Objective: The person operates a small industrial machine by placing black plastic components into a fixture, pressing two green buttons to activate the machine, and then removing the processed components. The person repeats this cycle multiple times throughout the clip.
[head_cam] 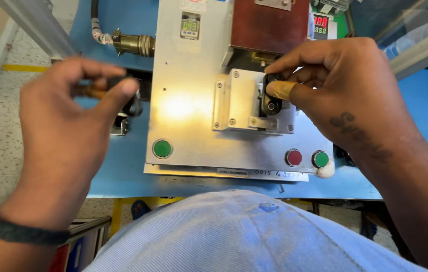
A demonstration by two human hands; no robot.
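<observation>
You are leaning over a blue surface [425, 116] that is carrying a flat metal machine plate [188, 100], with your pale blue shirt [254, 236] filling the bottom of the view. Your right hand [345, 90] is reaching in from the right, wrist bent and knuckles up, and its grip is closing narrowly, thumb and forefinger pinching a small black part [271, 98] that is sitting against the raised metal fixture block [241, 103] near the plate's middle. Your left hand [68, 131] is hovering over the surface's left edge, back toward you, a dark wristband [17, 232] circling the wrist; its fingers are curling into a tight grip around a small dark piece [132, 103], mostly hidden, so you cannot tell its shape. A brown block [269, 22] is standing above the fixture. A green button [162, 148] is sitting at the plate's lower left, and a red button [293, 157] and a second green button [320, 159] are lying at its lower right.
</observation>
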